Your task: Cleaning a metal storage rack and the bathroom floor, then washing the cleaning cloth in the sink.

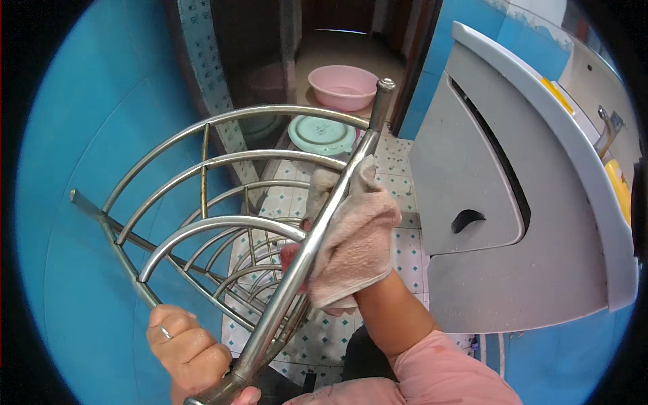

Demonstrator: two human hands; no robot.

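Note:
A corner rack of stainless steel tubes (293, 278), with curved rails on several levels, is tilted in front of me. My left hand (187, 344), a ring on one finger, is closed around the rack near its lower end. My right hand (373, 291) is mostly hidden by a pinkish-beige terry cloth (359, 233). It holds the cloth against the rack's thick straight tube, and part of the cloth shows behind that tube. Brownish stains mark some of the thin crossbars (204, 192).
Blue tiled wall (76, 152) runs close along the left. On the right stands a grey cabinet (471, 167) under a white basin (536, 86) with a tap (602, 131). Farther ahead, a pink basin (344, 88) and a mint-green lid (321, 134) rest on the floor by the doorway.

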